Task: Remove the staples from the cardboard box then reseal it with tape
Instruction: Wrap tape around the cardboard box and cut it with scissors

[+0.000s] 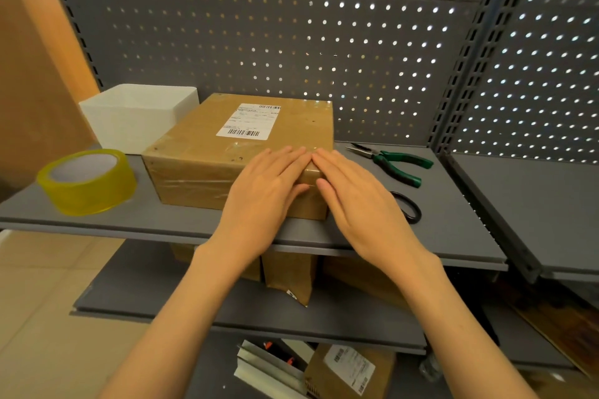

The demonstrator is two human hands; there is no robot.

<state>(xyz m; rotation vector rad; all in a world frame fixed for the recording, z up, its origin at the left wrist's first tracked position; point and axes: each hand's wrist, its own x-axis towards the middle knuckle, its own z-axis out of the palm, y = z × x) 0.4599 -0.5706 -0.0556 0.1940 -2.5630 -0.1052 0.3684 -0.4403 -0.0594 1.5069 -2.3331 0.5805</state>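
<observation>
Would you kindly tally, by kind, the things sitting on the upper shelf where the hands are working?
Cardboard box: 1
Tape roll: 1
White bin: 1
Pliers: 1
Black loop handle, partly hidden behind the right hand: 1
Total: 5

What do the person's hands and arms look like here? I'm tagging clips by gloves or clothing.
Both the left hand and the right hand are bare: no gloves, rings, watch or bracelet show. Both forearms are uncovered as far as the frame's lower edge, so no sleeve is in view. Fingernails look short and unpainted.
</observation>
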